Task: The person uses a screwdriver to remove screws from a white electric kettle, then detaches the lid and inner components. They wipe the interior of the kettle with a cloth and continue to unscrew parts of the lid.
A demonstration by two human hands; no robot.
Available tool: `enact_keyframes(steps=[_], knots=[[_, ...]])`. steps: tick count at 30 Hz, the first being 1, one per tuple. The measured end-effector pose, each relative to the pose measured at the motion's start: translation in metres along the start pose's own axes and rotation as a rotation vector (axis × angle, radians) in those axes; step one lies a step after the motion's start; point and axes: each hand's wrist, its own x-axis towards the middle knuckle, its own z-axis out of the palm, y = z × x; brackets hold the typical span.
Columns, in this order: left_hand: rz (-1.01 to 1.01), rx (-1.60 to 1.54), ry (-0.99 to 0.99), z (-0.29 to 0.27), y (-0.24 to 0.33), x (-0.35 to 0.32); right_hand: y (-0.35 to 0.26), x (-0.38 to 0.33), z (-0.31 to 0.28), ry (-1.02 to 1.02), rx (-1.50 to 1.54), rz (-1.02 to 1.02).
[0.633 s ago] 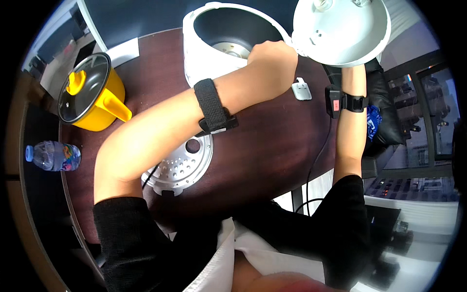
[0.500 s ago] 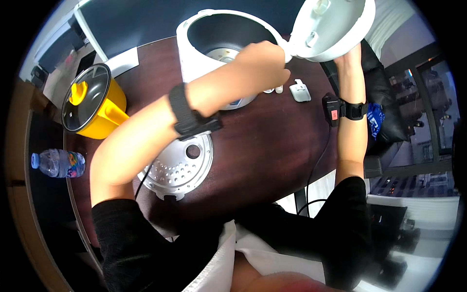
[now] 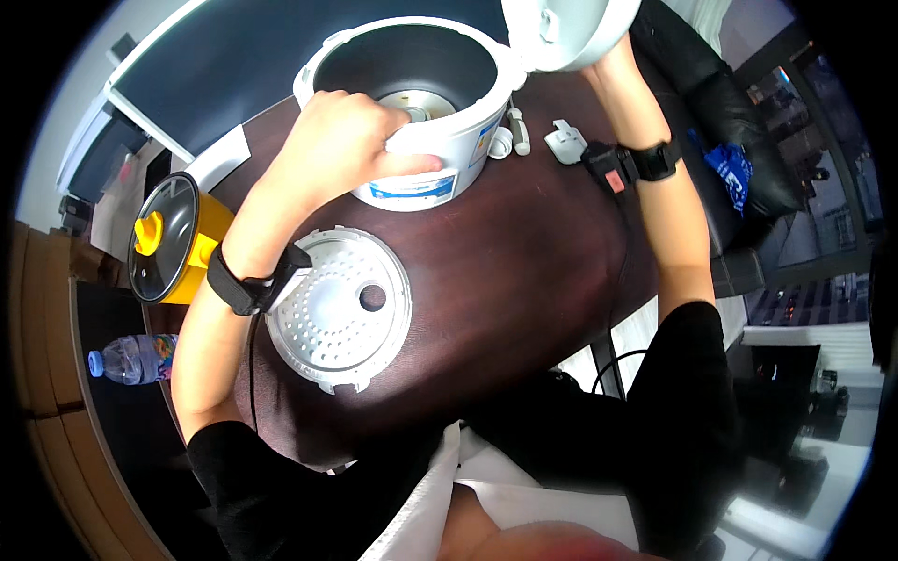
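Note:
A white rice cooker body (image 3: 374, 178) stands near the table's far edge, its dark inside and round metal plate (image 3: 421, 105) showing. My left hand (image 3: 351, 140) grips its near-left rim, fingers curled over the edge and thumb along the outer wall. The white lid (image 3: 561, 33) is raised at the cooker's right side and cut off by the top of the picture. Behind that lid my right hand (image 3: 613, 70) holds its lower right edge; most of the fingers are hidden. Closer to me a perforated metal disc (image 3: 327, 304) lies flat, below my left wrist.
Small white parts, a round cap (image 3: 500, 143), a short stick-like piece (image 3: 520, 136) and a flat piece (image 3: 566, 142), lie right of the cooker. A yellow pot (image 3: 215, 222) with a glass lid stands left, near a plastic bottle (image 3: 136, 360). Cables hang from both wrists' straps.
My left hand has gone left from the lid's hinge side to the cooker's near-left rim. The lid and my right hand have shifted left and up in the picture, along with the cooker.

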Motion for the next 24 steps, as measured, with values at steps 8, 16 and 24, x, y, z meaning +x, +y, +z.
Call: enact_keyframes(steps=[8, 16, 24], knots=[[-0.057, -0.08, -0.138, -0.01, 0.014, 0.021, 0.0, -0.002, -0.003, -0.022, 0.01, 0.017], [-0.256, 0.08, -0.241, -0.056, -0.014, 0.088, -0.002, 0.002, -0.013, -0.021, 0.04, -0.002], [-0.218, 0.225, -0.366, -0.041, -0.026, 0.105, -0.001, 0.01, -0.019, -0.015, 0.044, -0.007]])
